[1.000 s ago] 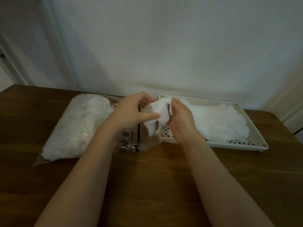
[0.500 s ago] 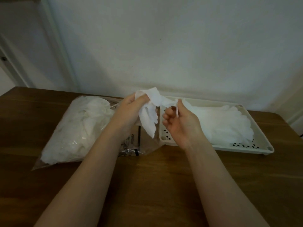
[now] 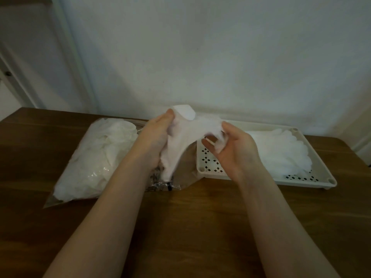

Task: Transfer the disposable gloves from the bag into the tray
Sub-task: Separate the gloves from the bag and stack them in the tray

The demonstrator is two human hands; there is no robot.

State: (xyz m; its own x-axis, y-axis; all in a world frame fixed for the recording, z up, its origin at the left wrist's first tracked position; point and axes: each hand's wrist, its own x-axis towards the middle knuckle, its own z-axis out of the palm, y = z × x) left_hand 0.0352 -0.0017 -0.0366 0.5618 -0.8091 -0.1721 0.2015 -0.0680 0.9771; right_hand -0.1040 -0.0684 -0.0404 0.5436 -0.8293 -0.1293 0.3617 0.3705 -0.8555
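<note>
A thin white disposable glove (image 3: 180, 141) is stretched in the air between both hands, above the gap between bag and tray. My left hand (image 3: 155, 137) grips its upper left end, and the rest hangs down beside that wrist. My right hand (image 3: 230, 145) pinches the other end with curled fingers. A clear plastic bag (image 3: 94, 157) full of white gloves lies on the table at the left, its mouth toward the tray. The cream perforated tray (image 3: 208, 167) sits at the right with a pile of white gloves (image 3: 281, 155) in its right half.
Everything rests on a dark wooden table (image 3: 190, 227) that runs up to a pale wall (image 3: 200, 57). A door frame (image 3: 76, 57) stands at the far left. The tray's left part shows bare perforated floor under my right hand.
The glove was bunched between both hands a second ago. It has been lifted and pulled apart, and my right hand has moved right, stretching it wider over the tray's left end.
</note>
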